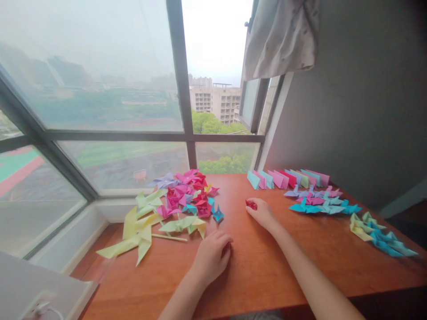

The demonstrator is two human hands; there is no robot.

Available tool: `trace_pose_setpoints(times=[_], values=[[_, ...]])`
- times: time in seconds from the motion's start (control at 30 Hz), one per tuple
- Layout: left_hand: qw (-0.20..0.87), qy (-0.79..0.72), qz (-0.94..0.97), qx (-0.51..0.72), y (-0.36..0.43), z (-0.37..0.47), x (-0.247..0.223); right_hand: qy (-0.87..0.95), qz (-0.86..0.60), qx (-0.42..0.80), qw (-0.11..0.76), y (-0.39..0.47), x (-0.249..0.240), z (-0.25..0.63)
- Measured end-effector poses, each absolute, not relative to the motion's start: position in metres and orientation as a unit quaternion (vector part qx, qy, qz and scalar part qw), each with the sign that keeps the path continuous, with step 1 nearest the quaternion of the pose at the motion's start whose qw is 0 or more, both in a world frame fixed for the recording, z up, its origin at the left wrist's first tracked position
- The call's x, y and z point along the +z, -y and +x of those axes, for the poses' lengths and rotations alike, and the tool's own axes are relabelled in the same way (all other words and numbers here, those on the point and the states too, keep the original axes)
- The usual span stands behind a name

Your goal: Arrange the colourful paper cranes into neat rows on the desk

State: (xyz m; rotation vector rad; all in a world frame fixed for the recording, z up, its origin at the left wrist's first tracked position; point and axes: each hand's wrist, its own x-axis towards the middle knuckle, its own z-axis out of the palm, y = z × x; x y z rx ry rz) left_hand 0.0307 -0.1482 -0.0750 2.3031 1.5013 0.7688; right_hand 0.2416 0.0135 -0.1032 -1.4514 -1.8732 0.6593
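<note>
My right hand (262, 213) has its thumb and fingers closed on a small red folded paper piece (251, 204) at the middle of the wooden table (253, 266). Nearer to me and to the left, my left hand (215, 253) rests on the table with its fingers curled; whatever they may hold is hidden. Beyond it lies a blue folded paper star (218, 215), at the edge of a pile of pink and red paper flowers (178, 198). A big yellow-green paper pinwheel (136, 235) lies left of my left hand, its stick pointing right.
Folded paper pieces (287, 179) stand in a row at the back right. Paper cranes (313, 202) sit in front of them, with more blue and yellow ones (387, 238) at the right edge. Windows and a curtain (283, 40) rise behind the table.
</note>
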Motion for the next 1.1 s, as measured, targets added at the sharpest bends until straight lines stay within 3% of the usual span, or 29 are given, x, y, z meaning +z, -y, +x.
trace_pose_setpoints(times=[0.33,0.57,0.73,0.93,1.1], values=[[0.143,-0.529,0.795,0.262,0.149,0.030,-0.075,0.681,-0.539,0.328,0.371,-0.118,-0.086,0.108],[0.154,-0.527,0.796,0.256,0.149,0.031,-0.072,0.697,-0.514,0.355,0.353,-0.130,-0.085,0.076],[0.162,-0.520,0.800,0.252,0.149,0.031,-0.070,0.700,-0.501,0.336,0.383,-0.100,-0.080,0.140],[0.198,-0.504,0.795,0.273,0.147,0.035,-0.070,0.664,-0.556,0.237,0.441,-0.045,-0.061,0.305],[0.211,-0.485,0.793,0.301,0.132,0.063,-0.060,0.607,-0.671,-0.005,0.426,-0.034,-0.063,0.454]])
